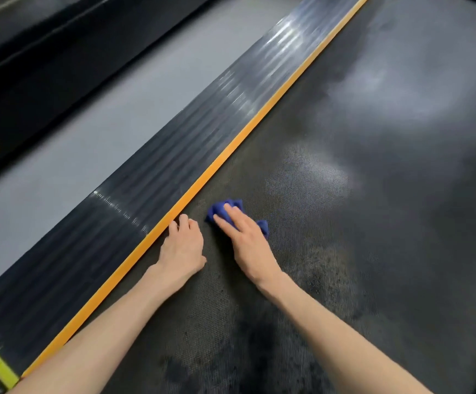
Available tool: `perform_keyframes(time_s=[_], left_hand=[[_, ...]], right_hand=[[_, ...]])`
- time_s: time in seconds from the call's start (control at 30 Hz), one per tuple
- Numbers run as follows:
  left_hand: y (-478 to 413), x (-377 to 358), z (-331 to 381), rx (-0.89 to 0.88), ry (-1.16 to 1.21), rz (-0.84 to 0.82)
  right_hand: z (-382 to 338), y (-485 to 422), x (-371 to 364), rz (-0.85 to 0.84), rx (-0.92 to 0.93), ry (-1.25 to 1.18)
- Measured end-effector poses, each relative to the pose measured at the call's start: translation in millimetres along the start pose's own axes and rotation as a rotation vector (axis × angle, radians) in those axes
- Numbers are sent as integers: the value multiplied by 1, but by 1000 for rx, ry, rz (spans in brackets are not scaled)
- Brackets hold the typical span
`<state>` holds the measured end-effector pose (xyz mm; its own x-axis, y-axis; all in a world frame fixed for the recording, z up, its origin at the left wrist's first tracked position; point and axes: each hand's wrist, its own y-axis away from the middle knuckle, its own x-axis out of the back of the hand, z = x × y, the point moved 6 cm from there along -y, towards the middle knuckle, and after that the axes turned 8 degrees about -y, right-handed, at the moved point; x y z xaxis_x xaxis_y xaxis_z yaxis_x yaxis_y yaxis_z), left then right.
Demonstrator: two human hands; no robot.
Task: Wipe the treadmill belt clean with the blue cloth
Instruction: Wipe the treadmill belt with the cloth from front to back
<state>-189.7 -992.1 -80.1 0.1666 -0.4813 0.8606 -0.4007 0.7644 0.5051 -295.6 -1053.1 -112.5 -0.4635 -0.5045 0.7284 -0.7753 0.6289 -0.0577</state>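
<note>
The treadmill belt [373,223] blurs toward 12 o'clock. The left hand [182,248] holds nothing, its bent fingers resting on the belt. At its 3 o'clock, the right hand [245,240] presses straight fingers onto the blue cloth [219,207], which is partly covered and peeks out at 12 and 3 o'clock.

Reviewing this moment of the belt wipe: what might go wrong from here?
1. The blue cloth is bunched small under the right hand's flat fingers, so each pass likely covers a narrow band and may leave streaks on the treadmill belt.
2. The left hand braces with its fingertips by the orange strip; if the belt slips under the push, they could get nipped.
3. Dark patches between the forearms could be missed.
</note>
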Motion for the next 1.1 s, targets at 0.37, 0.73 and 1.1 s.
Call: perform_keyframes(time_s=[0.37, 0.73, 1.1], left_hand=[[11, 9, 69, -303, -163, 127], [-3, 8, 104, -189, -370, -37], [-6, 10, 102, -189, -384, -33]], right_hand=[[153, 128, 171, 640, -785, 156], [106, 132, 115, 222, -330, 139], [51, 161, 77, 71, -89, 159]])
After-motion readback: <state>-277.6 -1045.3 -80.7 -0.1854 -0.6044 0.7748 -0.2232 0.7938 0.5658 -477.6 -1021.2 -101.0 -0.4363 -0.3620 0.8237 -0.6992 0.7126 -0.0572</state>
